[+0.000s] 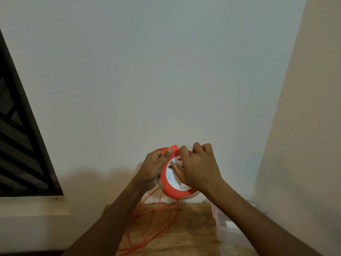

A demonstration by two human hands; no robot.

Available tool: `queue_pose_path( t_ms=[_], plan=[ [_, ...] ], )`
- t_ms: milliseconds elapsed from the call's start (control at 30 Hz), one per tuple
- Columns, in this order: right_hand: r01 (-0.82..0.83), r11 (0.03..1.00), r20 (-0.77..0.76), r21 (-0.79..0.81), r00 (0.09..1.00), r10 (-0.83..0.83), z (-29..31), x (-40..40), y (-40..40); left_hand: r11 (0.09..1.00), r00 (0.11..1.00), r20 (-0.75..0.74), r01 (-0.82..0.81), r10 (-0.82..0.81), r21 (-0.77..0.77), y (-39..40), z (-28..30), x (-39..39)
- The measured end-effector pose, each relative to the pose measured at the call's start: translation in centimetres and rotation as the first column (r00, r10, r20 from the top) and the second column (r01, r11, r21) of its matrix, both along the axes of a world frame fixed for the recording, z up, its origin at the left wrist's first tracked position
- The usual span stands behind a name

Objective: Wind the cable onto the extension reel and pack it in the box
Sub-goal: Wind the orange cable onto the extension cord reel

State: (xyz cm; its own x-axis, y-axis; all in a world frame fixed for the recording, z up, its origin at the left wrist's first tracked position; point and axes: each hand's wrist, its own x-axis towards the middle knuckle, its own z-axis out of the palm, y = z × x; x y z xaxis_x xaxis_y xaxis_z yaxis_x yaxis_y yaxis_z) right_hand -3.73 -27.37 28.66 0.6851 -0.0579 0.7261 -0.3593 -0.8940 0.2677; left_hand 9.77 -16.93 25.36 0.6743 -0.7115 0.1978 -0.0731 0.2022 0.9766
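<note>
An orange and white extension reel (170, 189) is held up in front of the wall, above the wooden table (193, 231). My left hand (155, 167) grips its left rim, with a strand of the orange cable under the fingers. My right hand (197, 167) lies over the white socket face, fingers curled on the reel. Thin orange cable (153, 224) hangs from the reel and lies in loose loops on the table. A clear plastic box (232, 228) stands open at the table's right side, partly hidden by my right forearm.
A plain white wall fills the view ahead, with a side wall close on the right. At the left, a dark window grille (20, 145) sits above a pale ledge (33, 206). The table's left edge runs near the hanging cable.
</note>
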Motion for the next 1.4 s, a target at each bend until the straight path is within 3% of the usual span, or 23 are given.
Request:
queue_pose_path(
  t_ms=[200, 300, 433, 533, 867, 1000, 1200, 1400],
  plan=[
    [0.043, 0.983, 0.026, 0.178, 0.998, -0.048, -0.5, 0.1, 0.4, 1.000, 0.999, 0.033, -0.012, 0.012, -0.007, -0.3, -0.1, -0.2],
    [-0.078, 0.993, 0.024, 0.091, 0.997, 0.076, -1.2, -0.3, 0.9, 1.000, 1.000, 0.019, -0.014, 0.014, 0.003, -0.4, -0.4, -0.3],
    [-0.230, 0.973, -0.111, -0.018, 0.968, 0.227, -1.7, -1.6, 0.9, 0.999, 0.999, 0.019, -0.027, 0.026, 0.020, 0.3, -0.8, 0.1],
    [-0.223, 0.973, -0.172, -0.066, 0.963, 0.209, -1.6, -2.2, 0.7, 0.999, 0.999, 0.016, -0.046, 0.045, 0.016, 0.6, -0.5, 0.4],
    [-0.143, 0.982, -0.145, -0.125, 0.982, 0.125, -2.1, -1.6, 1.2, 1.000, 1.000, 0.014, -0.017, 0.018, -0.010, 0.4, 0.8, -0.1],
    [-0.023, 1.000, -0.063, -0.013, 0.998, 0.022, -0.6, -1.2, 0.8, 1.000, 0.998, 0.050, -0.025, 0.025, -0.004, -0.1, 1.2, -0.8],
    [0.180, 0.968, -0.191, 0.177, 0.971, -0.146, -0.3, -1.0, 0.7, 0.998, 0.995, 0.078, -0.068, 0.068, -0.003, -0.7, 0.6, -1.3],
    [0.127, 0.952, -0.206, 0.278, 0.976, -0.070, 0.4, -2.8, 1.1, 0.997, 0.997, 0.005, -0.072, 0.072, -0.001, -0.7, 0.1, -0.9]
  ],
)
